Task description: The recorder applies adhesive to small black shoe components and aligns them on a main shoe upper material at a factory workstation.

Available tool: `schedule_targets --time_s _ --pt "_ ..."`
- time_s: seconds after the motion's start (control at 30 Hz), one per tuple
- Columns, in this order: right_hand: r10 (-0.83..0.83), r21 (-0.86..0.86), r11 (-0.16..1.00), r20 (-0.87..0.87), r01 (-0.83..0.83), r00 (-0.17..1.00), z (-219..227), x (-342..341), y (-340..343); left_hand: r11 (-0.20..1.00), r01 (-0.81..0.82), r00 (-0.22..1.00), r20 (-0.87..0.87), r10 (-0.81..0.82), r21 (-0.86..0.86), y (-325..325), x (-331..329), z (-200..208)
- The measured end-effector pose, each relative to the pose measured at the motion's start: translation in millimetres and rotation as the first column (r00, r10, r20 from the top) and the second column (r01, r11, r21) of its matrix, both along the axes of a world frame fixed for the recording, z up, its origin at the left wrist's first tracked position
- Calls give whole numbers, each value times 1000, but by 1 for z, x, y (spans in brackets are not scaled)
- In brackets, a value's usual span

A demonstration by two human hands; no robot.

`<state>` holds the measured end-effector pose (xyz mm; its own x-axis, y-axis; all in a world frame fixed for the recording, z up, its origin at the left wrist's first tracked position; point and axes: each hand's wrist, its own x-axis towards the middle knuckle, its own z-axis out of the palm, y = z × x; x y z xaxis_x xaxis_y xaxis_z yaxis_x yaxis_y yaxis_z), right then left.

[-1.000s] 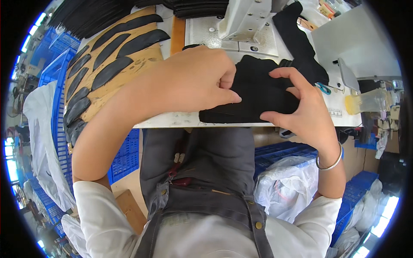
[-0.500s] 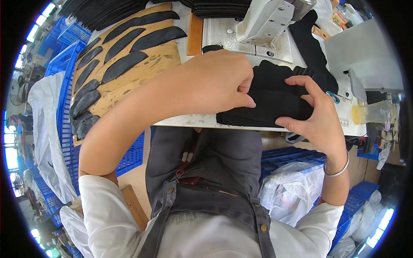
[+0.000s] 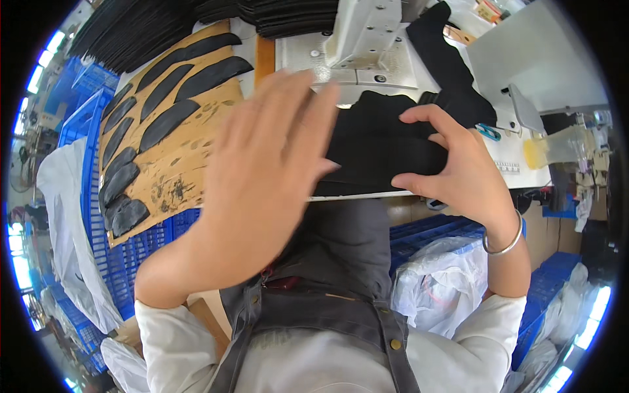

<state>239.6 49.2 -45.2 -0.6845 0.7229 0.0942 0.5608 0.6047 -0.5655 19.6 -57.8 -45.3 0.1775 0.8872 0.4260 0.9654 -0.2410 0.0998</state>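
Note:
A folded black fabric piece [image 3: 380, 154] lies along the table's front edge, below the white sewing machine [image 3: 363, 36]. At its right end my right hand [image 3: 468, 167] curls round the cloth, thumb at the near side and forefinger at the far side. My left hand [image 3: 262, 157] is raised at the fabric's left end, its fingers stretched out and slightly smeared by motion; nothing shows in it. It hides the fabric's left end and part of the machine's base plate. Small teal thread snips [image 3: 487, 131] rest just beyond my right hand.
On the left, a brown board [image 3: 190, 147] carries several curved black pads, beside a blue crate [image 3: 98, 216]. Stacked black pieces [image 3: 141, 33] stand behind it. More black cloth [image 3: 445, 62] lies right of the machine. A plastic bag [image 3: 439, 275] hangs below the table at right.
My left hand has drawn back left from the fabric, turned and spread its fingers. My right hand keeps its hold at the right end. The whole view has shifted slightly.

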Motion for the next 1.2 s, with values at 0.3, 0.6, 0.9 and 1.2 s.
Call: schedule_targets --time_s 0.3,0.6,0.9,1.2 --pt "-171 -351 922 2 160 985 9 27 6 923 341 940 41 -339 -177 26 33 -32" --pt "-147 -451 882 6 134 989 10 45 12 885 411 904 -29 -427 -221 30 30 -26" --pt "-12 -413 910 10 15 1000 8 48 19 860 436 882 -64 -467 -266 30 28 -20" --pt "-8 -270 962 55 23 998 9 45 13 841 464 867 -51 -496 -278 30 26 -19"
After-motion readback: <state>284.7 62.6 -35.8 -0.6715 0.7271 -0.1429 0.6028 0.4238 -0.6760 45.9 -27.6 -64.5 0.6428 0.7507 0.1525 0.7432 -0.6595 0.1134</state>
